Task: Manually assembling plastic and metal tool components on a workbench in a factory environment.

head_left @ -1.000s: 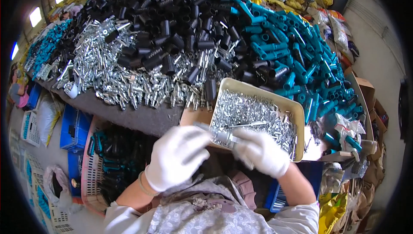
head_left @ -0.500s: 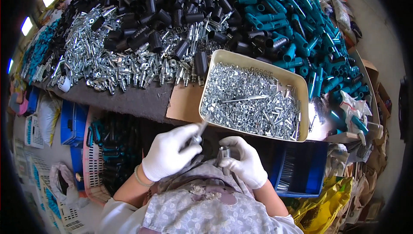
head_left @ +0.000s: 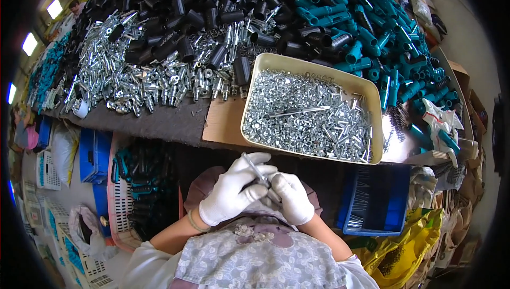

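Both hands wear white gloves and meet above my lap, in front of the bench. My left hand [head_left: 231, 190] is closed on a thin metal rod [head_left: 253, 166], which slants up and left past the fingers. Close beside it, my right hand [head_left: 292, 200] is closed around a metal piece that its fingers mostly hide. The rod's lower end reaches the right hand's fingertips; whether it enters the piece there cannot be made out. Just beyond the hands stands a cream tray [head_left: 313, 156] full of small shiny metal parts, with metal tweezers [head_left: 299, 111] lying on top.
Piled on the bench are silver metal fittings [head_left: 122, 79], black sleeves [head_left: 183, 28] and teal tubes [head_left: 366, 39]. Cardboard [head_left: 226, 121] lies left of the tray. Below are a blue bin [head_left: 390, 204] with metal rods, a pink basket [head_left: 121, 209] and a yellow bag [head_left: 409, 252].
My hands have come together. The left hand has moved right and down, away from the tray, bringing the rod to the right hand. The metal cylinder in my right hand is now mostly covered.
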A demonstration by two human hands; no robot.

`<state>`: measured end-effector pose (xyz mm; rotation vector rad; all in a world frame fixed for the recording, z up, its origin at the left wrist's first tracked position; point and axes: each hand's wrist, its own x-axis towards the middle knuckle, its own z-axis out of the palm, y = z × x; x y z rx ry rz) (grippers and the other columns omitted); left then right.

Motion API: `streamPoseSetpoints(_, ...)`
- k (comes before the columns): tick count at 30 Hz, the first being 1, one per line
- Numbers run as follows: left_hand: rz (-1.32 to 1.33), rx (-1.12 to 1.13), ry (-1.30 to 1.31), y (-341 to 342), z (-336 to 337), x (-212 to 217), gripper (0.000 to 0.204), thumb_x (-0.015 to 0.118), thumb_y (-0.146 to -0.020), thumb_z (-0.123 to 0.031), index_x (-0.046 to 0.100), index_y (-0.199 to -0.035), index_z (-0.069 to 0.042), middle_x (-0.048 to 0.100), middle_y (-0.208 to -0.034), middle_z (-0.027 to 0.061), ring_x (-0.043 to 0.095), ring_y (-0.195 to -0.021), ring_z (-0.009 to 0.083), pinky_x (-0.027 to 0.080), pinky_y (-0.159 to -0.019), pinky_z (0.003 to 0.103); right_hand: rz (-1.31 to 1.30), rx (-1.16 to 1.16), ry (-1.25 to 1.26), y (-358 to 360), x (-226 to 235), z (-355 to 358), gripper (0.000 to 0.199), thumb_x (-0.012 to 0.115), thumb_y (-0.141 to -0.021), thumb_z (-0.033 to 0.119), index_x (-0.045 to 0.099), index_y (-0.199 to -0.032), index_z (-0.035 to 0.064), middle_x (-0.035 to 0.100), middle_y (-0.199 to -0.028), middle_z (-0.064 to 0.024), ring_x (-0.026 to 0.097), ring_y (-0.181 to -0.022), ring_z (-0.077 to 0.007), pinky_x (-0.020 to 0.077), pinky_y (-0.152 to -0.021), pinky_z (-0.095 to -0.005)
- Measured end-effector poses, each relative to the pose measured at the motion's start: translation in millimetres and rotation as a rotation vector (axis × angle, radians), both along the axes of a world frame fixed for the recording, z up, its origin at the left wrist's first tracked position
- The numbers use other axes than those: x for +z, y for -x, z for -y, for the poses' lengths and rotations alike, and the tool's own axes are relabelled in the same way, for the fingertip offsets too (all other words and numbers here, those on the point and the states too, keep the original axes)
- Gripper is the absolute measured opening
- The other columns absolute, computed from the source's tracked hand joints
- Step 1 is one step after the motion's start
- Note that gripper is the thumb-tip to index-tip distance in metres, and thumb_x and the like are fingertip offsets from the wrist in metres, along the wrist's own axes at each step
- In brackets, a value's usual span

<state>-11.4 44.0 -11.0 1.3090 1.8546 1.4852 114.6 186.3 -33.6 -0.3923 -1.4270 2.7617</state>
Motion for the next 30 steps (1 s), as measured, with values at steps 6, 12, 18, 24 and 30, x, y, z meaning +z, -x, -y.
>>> streamPoseSetpoints(6,-0.229,-0.117,-0.063,2,2,26,0.063,0.080,-0.076,-0.047,0.067,-0.121,-0.005,0.059,-0.132,0.0137,0.055,-0.119,0.0323,0.046,-0.101,0.041,-0.044,0.009,-0.399,6,24,5,0.058,0.038,-0.107,0.045,0.067,-0.088,-0.0015,0.059,-0.069,-0.0014,0.048,-0.061,-0.0073,0.0395,-0.055,-0.0260)
streamPoseSetpoints(12,-0.317,0.068,-0.114,8,20,74,0.041,0.090,-0.068,-0.021,0.069,-0.098,-0.004,0.064,-0.106,0.0097,0.064,-0.084,0.0221,0.053,-0.074,0.030,-0.323,0.061,-1.185,35,87,-41,0.035,0.057,-0.097,0.039,0.070,-0.101,0.0073,0.069,-0.095,-0.0160,0.067,-0.086,-0.0371,0.0537,-0.078,-0.0433)
streamPoseSetpoints(18,-0.317,0.083,-0.082,25,22,69,0.037,0.088,-0.064,-0.006,0.068,-0.095,-0.003,0.064,-0.103,0.0089,0.063,-0.076,0.0165,0.053,-0.071,0.029,-0.279,-0.161,-2.134,118,98,-136,0.027,0.064,-0.079,0.005,0.075,-0.101,0.0136,0.064,-0.105,-0.0141,0.059,-0.102,-0.0359,0.0511,-0.088,-0.0444)
streamPoseSetpoints(24,-0.187,0.175,-0.066,32,16,51,0.033,0.084,-0.067,-0.005,0.066,-0.094,-0.001,0.064,-0.101,0.0095,0.064,-0.080,0.0192,0.052,-0.074,0.029,-0.296,-0.081,-2.134,127,86,-151,0.023,0.061,-0.074,0.003,0.075,-0.090,0.0110,0.064,-0.106,-0.0136,0.058,-0.104,-0.0360,0.0506,-0.091,-0.0446)
streamPoseSetpoints(30,0.009,0.260,0.036,37,26,38,0.030,0.081,-0.081,-0.015,0.064,-0.100,0.000,0.067,-0.098,0.0072,0.063,-0.084,0.0131,0.052,-0.076,0.029,-0.223,-0.272,-1.162,54,109,-99,0.025,0.064,-0.087,0.013,0.066,-0.109,0.0008,0.067,-0.093,-0.0115,0.065,-0.084,-0.0228,0.0521,-0.079,-0.0339)
